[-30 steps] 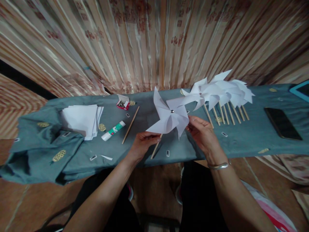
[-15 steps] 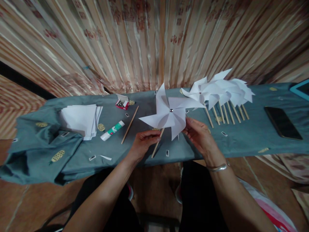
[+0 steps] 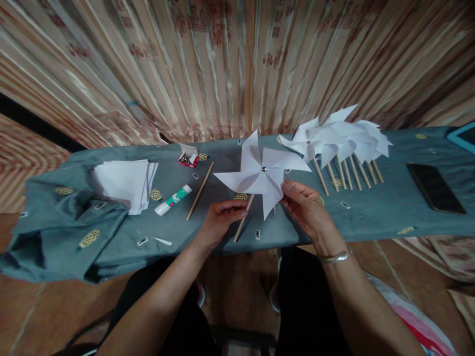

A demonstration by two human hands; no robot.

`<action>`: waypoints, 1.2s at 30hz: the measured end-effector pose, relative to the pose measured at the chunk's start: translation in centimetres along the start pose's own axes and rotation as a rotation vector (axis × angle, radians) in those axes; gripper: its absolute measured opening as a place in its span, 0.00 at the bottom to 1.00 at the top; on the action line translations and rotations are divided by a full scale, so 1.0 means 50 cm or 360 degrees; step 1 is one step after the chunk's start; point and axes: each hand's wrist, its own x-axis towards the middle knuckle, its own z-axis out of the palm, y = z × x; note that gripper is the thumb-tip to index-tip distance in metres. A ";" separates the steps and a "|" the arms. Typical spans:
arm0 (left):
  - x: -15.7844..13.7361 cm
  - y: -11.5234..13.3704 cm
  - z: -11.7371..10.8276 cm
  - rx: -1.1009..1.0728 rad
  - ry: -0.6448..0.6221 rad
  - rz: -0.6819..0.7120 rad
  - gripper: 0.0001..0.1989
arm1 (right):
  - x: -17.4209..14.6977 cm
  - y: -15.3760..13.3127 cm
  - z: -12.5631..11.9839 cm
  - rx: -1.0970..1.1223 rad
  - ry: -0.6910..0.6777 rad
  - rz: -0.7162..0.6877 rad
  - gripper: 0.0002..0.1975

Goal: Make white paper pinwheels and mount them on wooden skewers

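Observation:
A white paper pinwheel [image 3: 252, 170] with a shiny pin at its centre is held up over the cloth-covered table. My left hand [image 3: 221, 220] is closed, pinching the pinwheel's wooden stick between thumb and fingers below the blades. At the lower right blade, my right hand [image 3: 305, 205] is closed with thumb and fingers on the paper edge; some fingertips are hidden behind it. To the right, several finished pinwheels [image 3: 336, 138] lie overlapped, their sticks pointing toward me. Left of my left hand rest a loose wooden stick [image 3: 200, 190] and a glue stick [image 3: 172, 200].
An open small red box [image 3: 188, 158] of metal pins stands at the back. A stack of white paper [image 3: 124, 185] lies on the left. On the right are a black phone [image 3: 435, 188] and a blue-edged object [image 3: 463, 136]. A patterned curtain [image 3: 237, 64] hangs behind the table.
The pinwheel's blades have shifted slightly around the pin. My right hand has moved slightly left along the blade edge; my left hand keeps its grip on the stick.

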 end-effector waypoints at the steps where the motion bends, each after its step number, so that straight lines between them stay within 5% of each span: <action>1: 0.000 0.000 0.000 -0.0001 0.0000 0.0000 0.14 | 0.000 0.000 0.000 -0.0002 0.0004 0.0008 0.15; 36: -0.006 0.000 0.009 0.0097 -0.0038 0.0073 0.15 | -0.011 0.029 0.046 0.0115 -0.0105 0.0184 0.16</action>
